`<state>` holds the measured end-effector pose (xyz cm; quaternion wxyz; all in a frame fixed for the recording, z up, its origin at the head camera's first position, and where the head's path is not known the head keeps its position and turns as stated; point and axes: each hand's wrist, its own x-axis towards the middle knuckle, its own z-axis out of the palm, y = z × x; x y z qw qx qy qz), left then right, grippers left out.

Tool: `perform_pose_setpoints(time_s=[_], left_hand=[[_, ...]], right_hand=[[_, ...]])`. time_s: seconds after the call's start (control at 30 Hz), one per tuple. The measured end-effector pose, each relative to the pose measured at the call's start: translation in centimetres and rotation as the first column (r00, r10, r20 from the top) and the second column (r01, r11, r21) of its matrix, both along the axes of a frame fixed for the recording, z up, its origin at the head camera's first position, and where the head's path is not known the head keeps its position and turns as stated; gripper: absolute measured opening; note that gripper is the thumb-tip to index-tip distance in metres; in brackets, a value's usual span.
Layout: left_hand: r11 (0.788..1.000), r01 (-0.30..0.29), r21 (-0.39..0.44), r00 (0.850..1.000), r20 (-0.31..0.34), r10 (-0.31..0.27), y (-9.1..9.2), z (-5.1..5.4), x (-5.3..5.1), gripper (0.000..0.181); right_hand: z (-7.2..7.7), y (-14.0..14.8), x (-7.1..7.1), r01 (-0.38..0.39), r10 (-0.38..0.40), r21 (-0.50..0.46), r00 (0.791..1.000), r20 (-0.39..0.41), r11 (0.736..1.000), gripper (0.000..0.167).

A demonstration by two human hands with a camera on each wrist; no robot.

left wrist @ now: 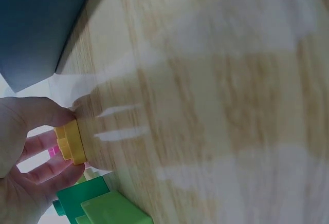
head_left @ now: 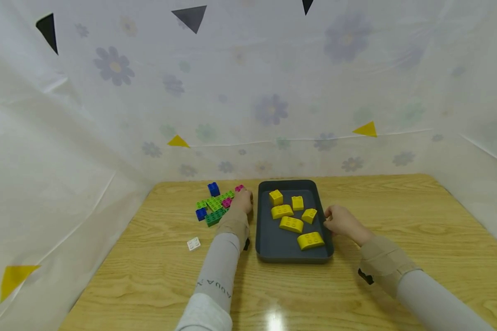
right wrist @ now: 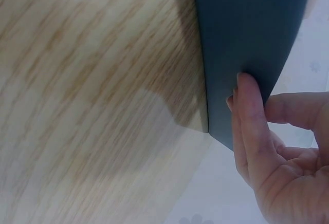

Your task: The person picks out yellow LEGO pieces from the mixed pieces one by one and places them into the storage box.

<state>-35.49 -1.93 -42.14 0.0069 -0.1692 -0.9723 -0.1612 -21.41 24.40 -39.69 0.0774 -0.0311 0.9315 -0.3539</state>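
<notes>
In the left wrist view, my left hand (left wrist: 31, 157) pinches a small yellow toy brick (left wrist: 70, 142) between thumb and fingers, close to the table. From the head view, the left hand (head_left: 243, 201) is just left of the dark grey tray (head_left: 269, 250) and hides that brick. The right hand (head_left: 343, 221) grips the tray's right wall. In the right wrist view, straight fingers (right wrist: 253, 116) lie along the wall's outside, with the thumb over the rim. Several yellow bricks (head_left: 291, 224), some with rounded shapes, lie apart inside the tray.
Left of the tray lie green bricks (head_left: 215, 217), blue bricks (head_left: 213, 189) and pink bricks (head_left: 239, 188). A white brick (head_left: 193, 243) sits nearer the front, by the left forearm. Behind the wooden table (head_left: 381, 197) hangs a flowered plastic curtain (head_left: 269, 82).
</notes>
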Motion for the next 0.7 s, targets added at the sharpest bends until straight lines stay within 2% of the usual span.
perform_pose_setpoints(time_s=[0.03,0.1,0.13,0.2,0.23,0.27,0.33,0.57,0.7], left_hand=[[1.000,0.008,-0.001,1.000,-0.020,-0.008,-0.1,0.9,1.0,0.013],[1.000,0.008,-0.009,1.000,-0.021,-0.009,-0.1,1.0,1.1,0.013],[1.000,0.010,-0.009,1.000,-0.029,-0.010,-0.1,0.8,0.8,0.011],[1.000,0.009,-0.020,0.999,-0.044,-0.010,-0.2,-0.3,-0.4,0.008],[1.000,0.009,-0.015,1.000,-0.028,-0.009,-0.1,-0.3,-0.4,0.008],[1.000,0.009,-0.016,1.000,-0.026,-0.009,-0.2,-0.9,-1.1,0.009],[1.000,0.012,-0.006,1.000,-0.010,-0.012,-0.3,-0.9,-1.3,0.012],[0.999,0.000,0.038,0.998,0.068,-0.003,-0.2,0.7,-1.1,0.018],[0.999,-0.002,0.035,0.998,0.069,0.000,0.0,1.9,-0.9,0.020]], right_hand=[[0.0,0.0,0.0,0.000,0.000,-0.001,1.000,0.000,1.000,0.026],[0.0,0.0,0.0,-0.001,0.001,0.000,1.000,-0.001,1.000,0.026],[0.0,0.0,0.0,-0.001,0.001,0.002,1.000,-0.004,1.000,0.026],[0.0,0.0,-0.1,-0.001,0.001,0.001,1.000,-0.007,1.000,0.025],[0.0,0.0,0.0,0.000,0.000,-0.001,1.000,-0.007,1.000,0.025],[0.0,0.0,0.0,0.000,0.000,0.002,1.000,-0.009,1.000,0.025],[-0.1,0.0,0.0,0.002,-0.002,0.000,1.000,-0.008,1.000,0.025],[-0.1,0.0,-0.1,0.009,-0.009,-0.024,1.000,0.009,1.000,0.024],[-0.1,0.0,-0.1,0.008,-0.008,-0.017,1.000,0.007,1.000,0.025]])
